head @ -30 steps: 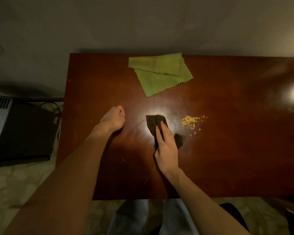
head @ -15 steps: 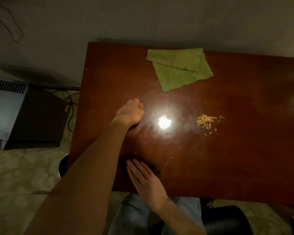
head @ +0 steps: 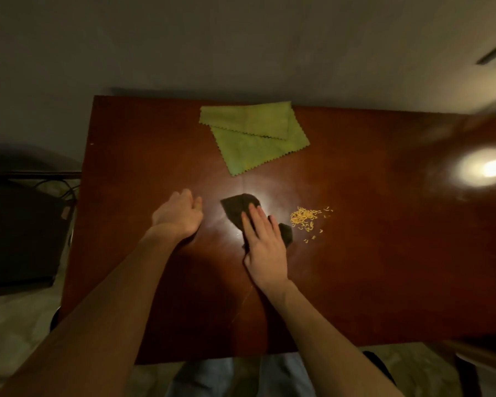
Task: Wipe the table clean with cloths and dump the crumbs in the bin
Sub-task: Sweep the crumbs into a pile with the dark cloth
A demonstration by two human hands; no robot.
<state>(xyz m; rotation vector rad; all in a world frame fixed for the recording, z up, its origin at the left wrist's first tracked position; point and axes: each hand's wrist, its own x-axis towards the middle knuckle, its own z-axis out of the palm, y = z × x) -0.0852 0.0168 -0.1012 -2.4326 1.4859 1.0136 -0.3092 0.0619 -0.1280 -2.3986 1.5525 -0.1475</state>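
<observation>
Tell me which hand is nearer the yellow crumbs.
Right. The right hand presses the dark cloth just left of the crumbs; the left hand rests on the table farther left, past the cloth.

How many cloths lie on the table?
3: an upper green cloth overlapping a lower green cloth at the far edge; a dark cloth under the right hand. None seems hidden.

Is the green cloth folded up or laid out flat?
It looks folded. The green cloth has a top flap lying over a lower layer, and each layer shows its own zigzag edge.
</observation>
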